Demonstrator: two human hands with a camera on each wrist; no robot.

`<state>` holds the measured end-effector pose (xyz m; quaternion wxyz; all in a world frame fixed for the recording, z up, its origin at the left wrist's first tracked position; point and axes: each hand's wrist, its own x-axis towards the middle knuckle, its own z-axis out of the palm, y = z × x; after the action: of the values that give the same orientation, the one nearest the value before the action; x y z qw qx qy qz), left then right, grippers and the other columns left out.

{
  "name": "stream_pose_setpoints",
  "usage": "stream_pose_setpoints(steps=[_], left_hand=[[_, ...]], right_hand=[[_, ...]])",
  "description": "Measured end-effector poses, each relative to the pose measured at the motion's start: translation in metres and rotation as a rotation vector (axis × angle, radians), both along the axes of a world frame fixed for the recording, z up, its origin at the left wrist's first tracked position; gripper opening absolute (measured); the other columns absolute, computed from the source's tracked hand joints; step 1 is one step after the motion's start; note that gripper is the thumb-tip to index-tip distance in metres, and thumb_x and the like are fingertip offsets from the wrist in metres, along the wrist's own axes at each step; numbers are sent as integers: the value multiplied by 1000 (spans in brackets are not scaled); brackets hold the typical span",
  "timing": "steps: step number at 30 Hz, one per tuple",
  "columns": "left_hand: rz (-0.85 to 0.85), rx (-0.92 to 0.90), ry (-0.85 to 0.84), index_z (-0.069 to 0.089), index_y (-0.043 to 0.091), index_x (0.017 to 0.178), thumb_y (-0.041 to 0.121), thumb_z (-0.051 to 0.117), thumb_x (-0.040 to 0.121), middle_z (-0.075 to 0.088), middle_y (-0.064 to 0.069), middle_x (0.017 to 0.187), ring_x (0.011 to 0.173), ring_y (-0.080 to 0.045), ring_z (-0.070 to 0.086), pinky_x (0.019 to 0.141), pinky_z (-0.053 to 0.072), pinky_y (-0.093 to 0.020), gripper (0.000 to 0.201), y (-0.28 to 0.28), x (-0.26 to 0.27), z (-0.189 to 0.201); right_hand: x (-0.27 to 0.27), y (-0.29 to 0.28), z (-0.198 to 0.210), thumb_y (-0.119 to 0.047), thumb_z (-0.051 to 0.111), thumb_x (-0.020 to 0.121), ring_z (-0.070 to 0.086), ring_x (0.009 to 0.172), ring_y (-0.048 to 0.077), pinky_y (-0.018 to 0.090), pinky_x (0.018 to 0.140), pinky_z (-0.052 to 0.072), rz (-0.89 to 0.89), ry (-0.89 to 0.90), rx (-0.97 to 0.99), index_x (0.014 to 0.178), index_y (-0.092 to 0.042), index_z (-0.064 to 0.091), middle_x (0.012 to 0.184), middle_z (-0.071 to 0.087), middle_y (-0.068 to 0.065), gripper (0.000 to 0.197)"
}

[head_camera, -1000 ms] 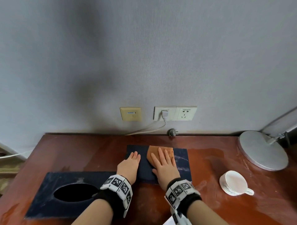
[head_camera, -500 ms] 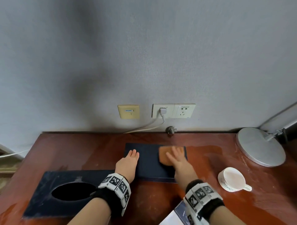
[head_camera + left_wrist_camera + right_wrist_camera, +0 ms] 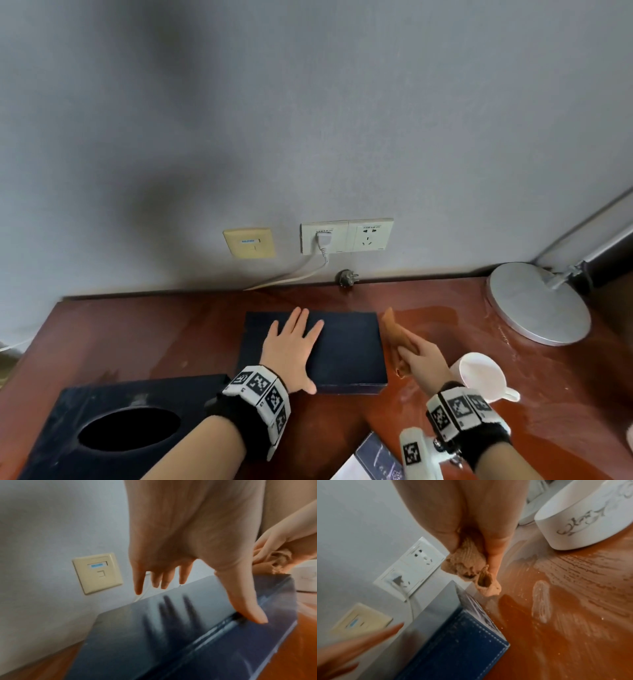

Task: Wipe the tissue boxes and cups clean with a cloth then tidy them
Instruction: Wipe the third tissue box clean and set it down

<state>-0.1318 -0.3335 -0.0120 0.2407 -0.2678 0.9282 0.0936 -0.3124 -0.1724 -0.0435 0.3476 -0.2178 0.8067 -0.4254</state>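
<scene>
Brown cloth (image 3: 399, 337) was off the box lid, and that was the big change I saw: a second before, my right hand (image 3: 423, 363) had it pressed flat on top of the dark blue tissue box (image 3: 346, 346), sweeping toward the box's right edge. Now the hand had come clear of that edge, and the cloth was bunched and pinched between my fingers, hanging beside the box's right side, just above the wet tabletop (image 3: 445, 322). In the right wrist view the cloth's lowest fold seemed to hover close to the box's far right corner; I couldn't tell whether it touched.

My left hand (image 3: 291, 346) had stayed on the box, fingers straight and spread over the lid, thumb hooked down the near edge, gripping nothing, simply pinning it. The box sat mid-tabletop, a little back from the near edge.

My read: the top was done, and the side panel looked next, or else the white cup (image 3: 478, 377) standing just right of my right hand near the tabletop's right edge. The second box (image 3: 85, 407), the one with the oval opening, waited at the near left corner.
</scene>
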Motion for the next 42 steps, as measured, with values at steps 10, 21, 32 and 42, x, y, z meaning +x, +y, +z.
stream_pose_setpoints(steps=[10,21,32,42], left_hand=[[508,145,-132,-31,30,142,45,82,65,-11,-29,153,137,-42,29,112,30,-45,138,-17,54,-7],[599,326,249,-14,35,148,37,86,62,45,-10,126,114,-25,51,96,43,-30,132,-27,66,-24],[540,801,388,13,22,151,43,94,32,49,0,138,122,-12,53,107,39,-28,145,-25,59,-34],[462,589,1148,43,27,128,29,85,59,59,15,120,114,0,55,93,44,-13,81,37,66,75]], right_hand=[[16,8,-23,5,45,92,52,115,10,10,89,43,80,-195,-106,136,-12,42,118,55,-9,47],[5,1,36,1,50,89,67,93,16,24,85,54,-55,-378,-388,119,-8,57,116,64,15,33],[33,-28,134,-54,76,60,66,91,12,17,77,50,229,-278,-697,105,-17,67,97,71,1,58],[119,-36,138,-40,32,91,38,124,-15,22,118,0,605,444,-446,129,-49,42,127,51,-32,40]])
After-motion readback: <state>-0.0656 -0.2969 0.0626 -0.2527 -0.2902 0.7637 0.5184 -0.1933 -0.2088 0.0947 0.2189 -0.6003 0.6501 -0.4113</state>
